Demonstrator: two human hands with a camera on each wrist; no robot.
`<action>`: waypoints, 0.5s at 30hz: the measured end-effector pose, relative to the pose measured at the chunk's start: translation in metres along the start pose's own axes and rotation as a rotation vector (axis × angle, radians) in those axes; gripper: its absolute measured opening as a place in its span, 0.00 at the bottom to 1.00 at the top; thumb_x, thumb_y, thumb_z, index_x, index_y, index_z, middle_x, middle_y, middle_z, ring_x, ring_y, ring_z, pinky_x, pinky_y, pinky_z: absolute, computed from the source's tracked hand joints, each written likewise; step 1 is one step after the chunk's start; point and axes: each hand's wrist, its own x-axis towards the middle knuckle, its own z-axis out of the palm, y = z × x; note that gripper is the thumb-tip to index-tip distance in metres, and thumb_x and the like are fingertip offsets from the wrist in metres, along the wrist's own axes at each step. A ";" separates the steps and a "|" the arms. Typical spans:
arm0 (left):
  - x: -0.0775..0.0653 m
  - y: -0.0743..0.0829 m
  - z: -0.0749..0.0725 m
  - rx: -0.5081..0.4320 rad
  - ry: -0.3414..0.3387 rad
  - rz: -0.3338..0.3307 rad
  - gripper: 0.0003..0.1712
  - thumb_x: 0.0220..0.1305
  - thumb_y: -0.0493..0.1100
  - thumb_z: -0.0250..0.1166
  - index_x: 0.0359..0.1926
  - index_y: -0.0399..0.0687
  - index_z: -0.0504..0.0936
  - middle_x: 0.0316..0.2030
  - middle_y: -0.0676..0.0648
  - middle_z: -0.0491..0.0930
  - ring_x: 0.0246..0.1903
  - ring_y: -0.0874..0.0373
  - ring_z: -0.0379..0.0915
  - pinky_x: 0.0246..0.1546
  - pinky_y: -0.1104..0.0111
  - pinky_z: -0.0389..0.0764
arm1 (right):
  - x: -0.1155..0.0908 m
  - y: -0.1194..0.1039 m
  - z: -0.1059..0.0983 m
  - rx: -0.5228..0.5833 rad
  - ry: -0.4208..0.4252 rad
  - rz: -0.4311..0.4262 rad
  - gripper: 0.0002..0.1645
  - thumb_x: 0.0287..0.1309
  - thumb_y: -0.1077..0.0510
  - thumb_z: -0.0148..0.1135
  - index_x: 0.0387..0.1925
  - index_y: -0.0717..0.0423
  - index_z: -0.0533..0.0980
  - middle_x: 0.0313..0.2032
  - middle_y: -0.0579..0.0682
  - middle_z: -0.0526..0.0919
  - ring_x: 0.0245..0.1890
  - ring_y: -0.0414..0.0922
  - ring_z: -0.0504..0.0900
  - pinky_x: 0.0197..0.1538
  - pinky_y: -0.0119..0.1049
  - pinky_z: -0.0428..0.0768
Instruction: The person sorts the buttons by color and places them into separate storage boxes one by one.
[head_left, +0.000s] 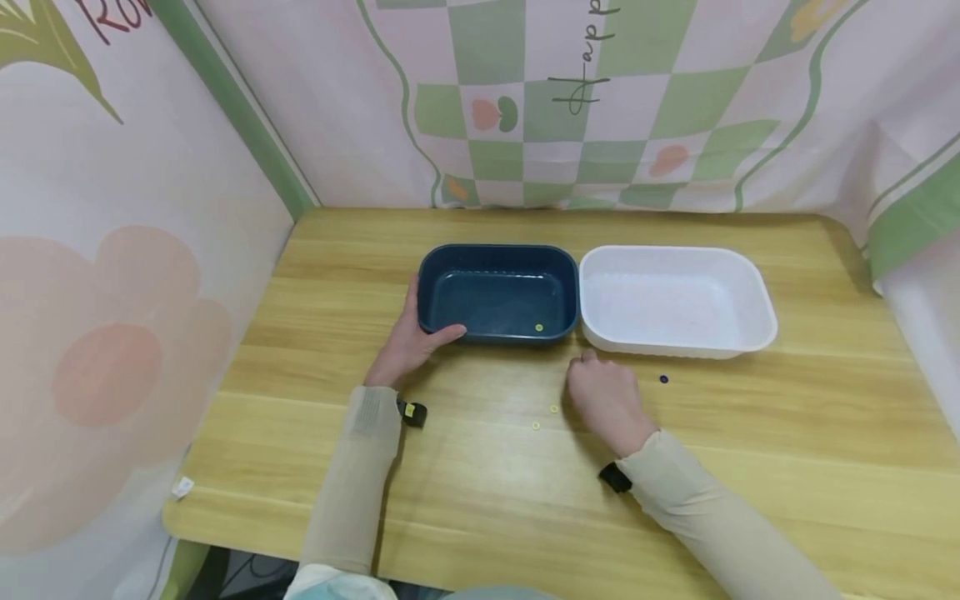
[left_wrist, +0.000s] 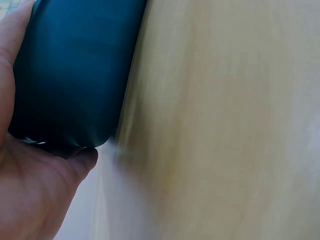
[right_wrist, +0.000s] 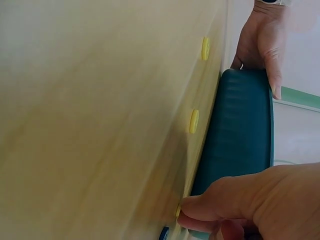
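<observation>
Right wrist, fingers (right_wrist: pixel 202 206) pinching yellow ring (right_wrist: pixel 178 210)

I count one left hand (head_left: pixel 407 343) and one right hand (head_left: pixel 606 395) of my own, one dark teal tub (head_left: pixel 487 296) and one white tub (head_left: pixel 675 304) making two, four small yellow discs (right_wrist: pixel 194 121), one dark blue disc (head_left: pixel 663 379), two black wrist pieces (head_left: pixel 616 477) and a single bench (head_left: pixel 465 500).
</observation>
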 end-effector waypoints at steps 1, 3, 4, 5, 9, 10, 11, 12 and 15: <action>0.000 0.000 0.000 -0.004 0.000 0.001 0.69 0.52 0.65 0.71 0.75 0.70 0.25 0.76 0.55 0.31 0.74 0.50 0.35 0.70 0.49 0.48 | 0.000 0.000 0.000 0.000 0.003 0.000 0.04 0.48 0.71 0.59 0.27 0.64 0.79 0.26 0.56 0.75 0.16 0.47 0.70 0.13 0.41 0.71; 0.000 0.001 -0.001 -0.007 0.002 0.002 0.69 0.52 0.65 0.71 0.75 0.67 0.25 0.76 0.55 0.31 0.74 0.50 0.35 0.70 0.49 0.48 | 0.001 0.001 0.001 -0.004 0.013 -0.007 0.04 0.48 0.71 0.60 0.27 0.64 0.79 0.26 0.55 0.75 0.16 0.47 0.70 0.13 0.41 0.71; 0.000 0.001 -0.001 -0.012 0.004 0.002 0.69 0.52 0.64 0.71 0.76 0.66 0.26 0.76 0.55 0.31 0.74 0.50 0.35 0.70 0.49 0.48 | 0.001 0.001 0.001 -0.006 0.018 -0.010 0.04 0.48 0.71 0.60 0.26 0.64 0.79 0.26 0.55 0.75 0.16 0.47 0.70 0.13 0.41 0.71; 0.000 0.001 -0.001 -0.013 0.004 0.003 0.70 0.52 0.64 0.71 0.76 0.65 0.26 0.76 0.55 0.31 0.74 0.50 0.35 0.70 0.49 0.48 | 0.002 0.001 0.001 -0.010 0.022 -0.013 0.04 0.48 0.71 0.60 0.26 0.64 0.79 0.26 0.55 0.75 0.16 0.47 0.70 0.13 0.41 0.71; -0.001 0.001 -0.001 -0.002 0.001 -0.005 0.71 0.51 0.67 0.71 0.76 0.63 0.26 0.76 0.55 0.31 0.74 0.49 0.36 0.70 0.48 0.49 | 0.002 0.002 0.002 -0.019 0.018 -0.019 0.04 0.49 0.71 0.59 0.27 0.65 0.79 0.26 0.56 0.75 0.15 0.47 0.69 0.12 0.41 0.70; -0.001 0.001 0.000 0.000 -0.001 -0.009 0.71 0.50 0.68 0.71 0.76 0.63 0.26 0.76 0.54 0.31 0.74 0.49 0.36 0.70 0.48 0.49 | 0.002 0.002 0.002 -0.023 0.011 -0.019 0.04 0.49 0.71 0.59 0.27 0.65 0.79 0.26 0.56 0.74 0.15 0.47 0.69 0.12 0.41 0.70; -0.001 0.001 0.000 0.004 -0.003 -0.014 0.71 0.49 0.69 0.70 0.76 0.64 0.26 0.76 0.55 0.31 0.74 0.49 0.36 0.70 0.48 0.50 | 0.002 0.002 0.001 -0.025 0.003 -0.019 0.04 0.49 0.71 0.59 0.28 0.65 0.79 0.26 0.56 0.74 0.15 0.47 0.69 0.12 0.41 0.70; -0.001 0.001 0.000 0.006 -0.003 -0.018 0.72 0.48 0.70 0.70 0.76 0.65 0.26 0.76 0.55 0.32 0.74 0.49 0.36 0.70 0.48 0.50 | 0.001 0.001 0.001 -0.027 -0.005 -0.018 0.04 0.50 0.71 0.59 0.28 0.65 0.79 0.26 0.56 0.74 0.15 0.47 0.69 0.12 0.41 0.70; -0.001 0.002 0.000 0.002 0.002 -0.018 0.71 0.48 0.70 0.70 0.75 0.68 0.26 0.76 0.54 0.32 0.74 0.49 0.37 0.70 0.48 0.50 | 0.002 0.001 0.000 -0.034 -0.016 -0.016 0.04 0.50 0.71 0.58 0.29 0.66 0.79 0.26 0.56 0.73 0.16 0.47 0.69 0.13 0.41 0.70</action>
